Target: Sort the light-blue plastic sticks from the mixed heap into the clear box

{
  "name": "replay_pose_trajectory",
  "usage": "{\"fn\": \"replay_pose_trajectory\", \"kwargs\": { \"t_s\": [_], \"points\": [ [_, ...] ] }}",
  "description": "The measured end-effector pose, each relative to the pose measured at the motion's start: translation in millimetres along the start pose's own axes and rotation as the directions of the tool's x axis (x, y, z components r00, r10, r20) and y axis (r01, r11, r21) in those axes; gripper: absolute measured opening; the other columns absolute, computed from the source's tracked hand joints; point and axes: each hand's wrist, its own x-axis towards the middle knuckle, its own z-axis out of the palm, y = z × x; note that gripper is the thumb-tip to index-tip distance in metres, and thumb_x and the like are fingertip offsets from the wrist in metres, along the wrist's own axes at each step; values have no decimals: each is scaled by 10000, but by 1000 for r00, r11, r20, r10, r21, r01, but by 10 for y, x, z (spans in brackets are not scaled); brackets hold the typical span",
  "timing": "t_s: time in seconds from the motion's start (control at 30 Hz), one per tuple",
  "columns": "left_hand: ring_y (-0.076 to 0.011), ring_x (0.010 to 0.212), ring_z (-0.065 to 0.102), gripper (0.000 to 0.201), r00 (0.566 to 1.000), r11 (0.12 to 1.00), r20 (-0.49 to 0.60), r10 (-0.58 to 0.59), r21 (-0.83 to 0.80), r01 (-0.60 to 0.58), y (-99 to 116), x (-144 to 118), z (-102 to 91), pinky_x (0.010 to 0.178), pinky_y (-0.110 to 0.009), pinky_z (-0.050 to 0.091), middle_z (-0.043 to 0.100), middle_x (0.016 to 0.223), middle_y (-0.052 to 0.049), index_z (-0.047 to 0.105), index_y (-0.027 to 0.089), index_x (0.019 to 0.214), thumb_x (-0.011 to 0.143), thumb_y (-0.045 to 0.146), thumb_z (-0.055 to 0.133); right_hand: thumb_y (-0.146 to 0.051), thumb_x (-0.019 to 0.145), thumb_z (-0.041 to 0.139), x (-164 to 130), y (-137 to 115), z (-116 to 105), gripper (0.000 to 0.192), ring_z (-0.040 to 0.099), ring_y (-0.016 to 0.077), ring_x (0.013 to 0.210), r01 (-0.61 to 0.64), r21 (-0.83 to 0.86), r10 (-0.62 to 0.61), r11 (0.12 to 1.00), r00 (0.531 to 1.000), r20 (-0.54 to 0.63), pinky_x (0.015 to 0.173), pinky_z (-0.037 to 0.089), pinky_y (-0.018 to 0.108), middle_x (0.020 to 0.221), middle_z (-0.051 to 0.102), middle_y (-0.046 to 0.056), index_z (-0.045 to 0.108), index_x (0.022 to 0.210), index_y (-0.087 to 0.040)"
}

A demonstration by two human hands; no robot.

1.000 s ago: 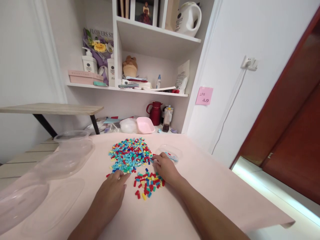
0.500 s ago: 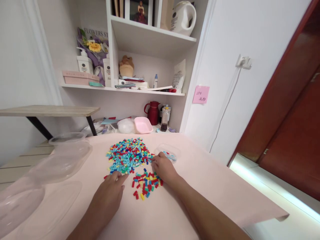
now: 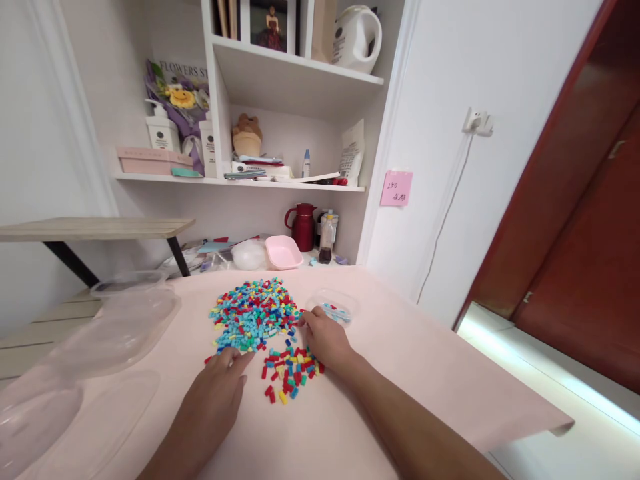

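The head view is the only view. Both forearms are cut off by the lower edge, and the clear plastic lids [image 3: 100, 333] at the left are blurred and partly out of the picture. The single pieces are too small to tell their exact shape.

The left hand [image 3: 217, 393] lies flat on the pink tabletop [image 3: 400, 373], palm down, with the fingers stretched out; the fingertips touch the near edge of the big pile of small coloured pieces [image 3: 253, 313]. It holds nothing. The right hand [image 3: 325, 340] rests between this big pile and a smaller group of pieces [image 3: 290, 370], which lies just in front of it. Its fingers are bent and point to the big pile, but I cannot tell if they pinch a piece, because the back of the hand hides the fingertips.

Just behind the right hand stands a small clear dish [image 3: 334, 308] with some light blue pieces inside. Farther back, beyond the tabletop, are a pink bowl [image 3: 283, 252] and a red jug [image 3: 303, 227] under the white shelves [image 3: 295, 73].
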Motion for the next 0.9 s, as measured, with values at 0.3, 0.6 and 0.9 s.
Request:
{"fn": "replay_pose_trajectory", "kwargs": {
  "t_s": [0.3,0.6,0.9],
  "points": [
    [-214,1152,535,473,1000,1000,3,-3,11,3,3,1,4,984,-358,422,551,1244,-91,542,257,1318,905,193,320,-233,886,481,27,81,58,357,584,158,873,78,44,-78,996,997,1,668,368,248,1079,555,14,614,1178,-391],
    [-215,1159,523,478,1000,1000,8,-6,6,6,-25,11,32,989,-364,420,548,1247,-100,545,237,1318,903,185,313,-264,870,513,18,24,3,213,579,146,838,48,-1,-48,999,999,22,610,319,242,1083,579,17,653,1027,-296],
    [-217,1143,520,478,1000,1000,23,-21,-6,21,7,15,7,985,-377,419,541,1257,-99,550,235,1311,904,191,303,-231,871,503,2,11,-62,190,579,147,858,48,-1,-48,999,999,12,600,290,244,1004,638,14,685,920,-257]
  ]
}}
